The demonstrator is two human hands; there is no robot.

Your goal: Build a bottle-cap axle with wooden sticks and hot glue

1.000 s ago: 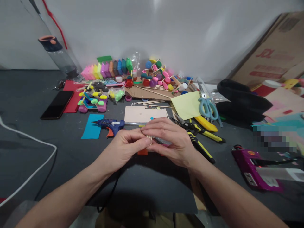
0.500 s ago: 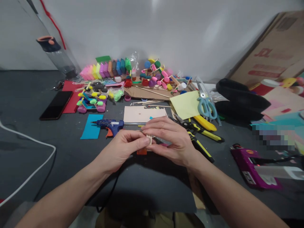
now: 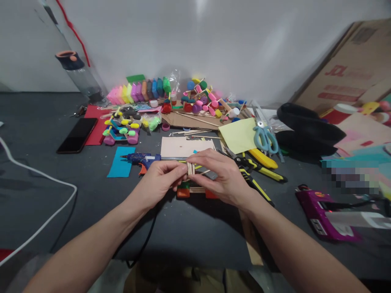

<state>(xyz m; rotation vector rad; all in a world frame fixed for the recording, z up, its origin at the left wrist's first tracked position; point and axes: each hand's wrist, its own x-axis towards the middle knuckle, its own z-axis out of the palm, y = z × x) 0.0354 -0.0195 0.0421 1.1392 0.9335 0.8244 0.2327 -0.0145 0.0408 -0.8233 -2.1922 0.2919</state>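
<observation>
My left hand [image 3: 159,181] and my right hand [image 3: 220,175] meet over the dark table [image 3: 45,171], both pinching a small bundle of short wooden sticks [image 3: 191,168] held upright between the fingertips. Just below them on the table lies a small stick model with orange-red blocks [image 3: 195,191], partly hidden by my fingers. A blue hot glue gun [image 3: 143,159] lies just behind my left hand, its nozzle pointing left. Behind it lies a pale cardboard sheet [image 3: 186,146].
Yellow-handled pliers [image 3: 259,173], blue scissors [image 3: 266,139] and a yellow paper [image 3: 240,134] lie to the right. A purple tool [image 3: 324,211] is near right. A phone [image 3: 77,134], a white cable [image 3: 39,179], a bottle [image 3: 79,75] and coloured foam pieces [image 3: 198,95] sit left and behind.
My hands have lifted a little and moved slightly away from me, so the sticks now stand clear above the orange-red model. The view has shifted slightly.
</observation>
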